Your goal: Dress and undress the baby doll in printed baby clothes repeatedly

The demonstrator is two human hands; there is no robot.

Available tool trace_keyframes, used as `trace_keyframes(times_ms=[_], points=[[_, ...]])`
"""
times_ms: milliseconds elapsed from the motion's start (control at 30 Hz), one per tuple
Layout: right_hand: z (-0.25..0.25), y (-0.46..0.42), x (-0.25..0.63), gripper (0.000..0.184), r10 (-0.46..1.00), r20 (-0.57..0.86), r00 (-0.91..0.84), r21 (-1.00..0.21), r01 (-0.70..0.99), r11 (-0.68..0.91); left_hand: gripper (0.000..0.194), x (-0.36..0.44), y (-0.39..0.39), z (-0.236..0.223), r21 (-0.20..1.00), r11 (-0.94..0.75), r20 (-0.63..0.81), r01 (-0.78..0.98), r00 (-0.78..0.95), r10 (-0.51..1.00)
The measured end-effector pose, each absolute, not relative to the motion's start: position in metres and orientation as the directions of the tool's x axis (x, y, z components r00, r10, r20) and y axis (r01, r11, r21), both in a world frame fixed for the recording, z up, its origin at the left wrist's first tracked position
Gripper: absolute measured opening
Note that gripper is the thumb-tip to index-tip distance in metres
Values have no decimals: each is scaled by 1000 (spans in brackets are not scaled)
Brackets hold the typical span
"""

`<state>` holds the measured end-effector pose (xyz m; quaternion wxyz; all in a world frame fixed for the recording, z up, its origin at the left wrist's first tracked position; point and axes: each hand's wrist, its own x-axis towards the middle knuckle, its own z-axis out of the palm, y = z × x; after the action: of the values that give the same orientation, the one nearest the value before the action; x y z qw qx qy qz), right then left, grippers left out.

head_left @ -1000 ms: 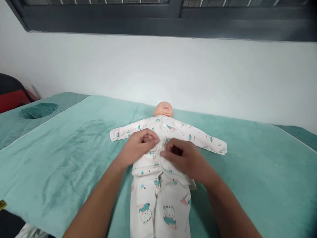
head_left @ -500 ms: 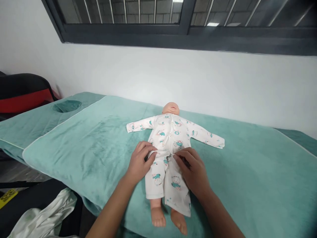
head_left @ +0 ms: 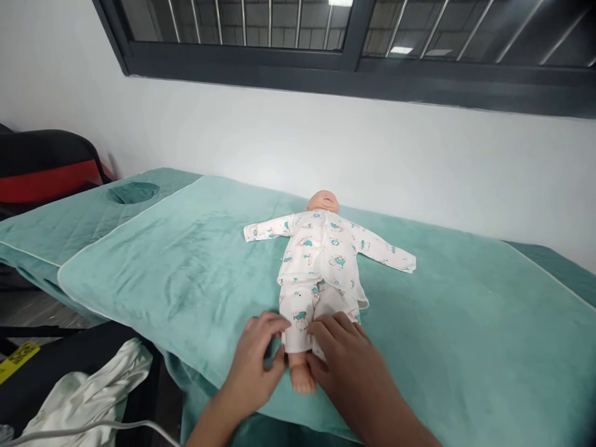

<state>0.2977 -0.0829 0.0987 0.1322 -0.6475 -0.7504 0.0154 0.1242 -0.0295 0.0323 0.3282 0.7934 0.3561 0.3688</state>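
Note:
A baby doll (head_left: 322,202) lies on its back on a teal towel (head_left: 186,273), arms spread. It wears a white printed top (head_left: 321,248) and matching white trousers (head_left: 305,313). My left hand (head_left: 254,366) rests at the doll's left trouser cuff, fingers curled against the fabric beside a bare foot (head_left: 302,377). My right hand (head_left: 347,360) covers the other leg's cuff, fingers bent on the cloth; that foot is hidden under it.
The towel covers a padded teal bed (head_left: 549,273) against a white wall below a barred window (head_left: 326,31). A black and red chair (head_left: 41,167) stands at the left. White cloth (head_left: 84,391) and a cable lie on a dark surface at the lower left.
Both hands slid down from the doll's chest to its waist and then to the trouser cuffs. The camera pulled back, showing the whole doll.

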Motion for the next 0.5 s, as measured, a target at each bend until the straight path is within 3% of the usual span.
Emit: trace_keyframes(times_ms=[100,200,433,500], points=[[90,-77,287,9,979,164,-123,-50,990,133,45,123,-48,19,738,-562,383,373,454,804],[83,-72,283,13,972,195,-133,-22,990,140,32,126,-53,11,728,-569,441,383,375,816],[87,-93,277,19,940,277,-202,-307,908,285,13,127,-58,17,828,-500,463,255,194,865],[88,-102,275,16,928,300,-220,-338,885,319,12,124,-63,20,855,-466,443,229,147,884]])
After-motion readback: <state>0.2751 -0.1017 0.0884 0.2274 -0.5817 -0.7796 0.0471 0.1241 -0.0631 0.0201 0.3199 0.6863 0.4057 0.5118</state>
